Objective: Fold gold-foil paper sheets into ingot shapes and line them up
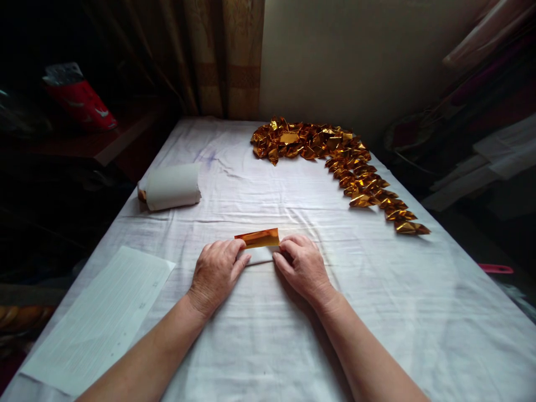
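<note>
Both hands hold a small sheet of gold foil paper [260, 238] over the middle of the table. Its gold side shows along the far edge, and a white strip shows nearer me. My left hand [220, 265] pinches the left end between thumb and fingers. At the right end, my right hand [302, 265] closes on the paper in the same way. Beyond them, folded gold foil pieces [310, 139] lie heaped at the back, with a row of them trailing toward the right edge.
A white paper roll [173, 187] lies at the left on the white tablecloth [377, 312]. Nearer me is a lined sheet of paper [100, 318]. A red container [81, 103] stands on a dark side table. A pink handle [496, 269] shows beyond the right edge.
</note>
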Available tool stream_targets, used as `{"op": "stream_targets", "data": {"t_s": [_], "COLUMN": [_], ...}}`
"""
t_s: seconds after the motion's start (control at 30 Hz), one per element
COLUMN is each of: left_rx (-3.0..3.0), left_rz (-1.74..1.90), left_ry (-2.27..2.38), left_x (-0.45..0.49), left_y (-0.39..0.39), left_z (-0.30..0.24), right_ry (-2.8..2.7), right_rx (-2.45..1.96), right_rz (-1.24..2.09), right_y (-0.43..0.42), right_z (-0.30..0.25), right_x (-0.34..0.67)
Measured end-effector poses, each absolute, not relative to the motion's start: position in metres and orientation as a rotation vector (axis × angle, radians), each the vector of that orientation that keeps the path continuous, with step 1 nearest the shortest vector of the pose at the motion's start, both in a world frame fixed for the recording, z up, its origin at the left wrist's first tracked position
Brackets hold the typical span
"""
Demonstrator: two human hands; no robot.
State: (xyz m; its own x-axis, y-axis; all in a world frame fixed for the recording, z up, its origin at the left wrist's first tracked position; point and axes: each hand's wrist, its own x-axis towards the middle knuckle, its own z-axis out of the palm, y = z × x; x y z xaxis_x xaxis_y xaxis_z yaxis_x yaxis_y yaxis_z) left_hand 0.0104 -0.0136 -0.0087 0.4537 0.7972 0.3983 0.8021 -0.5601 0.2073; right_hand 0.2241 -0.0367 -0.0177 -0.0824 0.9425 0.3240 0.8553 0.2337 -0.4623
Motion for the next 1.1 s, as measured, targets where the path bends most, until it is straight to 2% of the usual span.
{"op": "stream_targets", "data": {"t_s": [0.17,0.33,1.1], "left_rx": [-2.610,-2.820,-2.863], "left_rz": [-0.807,-0.762,-0.655], "left_ry": [-1.241,-0.978,-1.082], "left_x": [0.013,0.021,0.022], "left_y": [-0.026,-0.041,-0.041], "left_z": [-0.001,0.001,-0.007], "right_ry": [-1.954,-1.942,-1.897], "right_rx": [-1.696,-1.704,-1.747], "right_rz": [0.207,0.222,0.216], "right_y": [-0.036,-0.036,-0.040], "right_z": [-0.018,-0.017,-0.016], "right_x": [0.222,0.221,0.212]}}
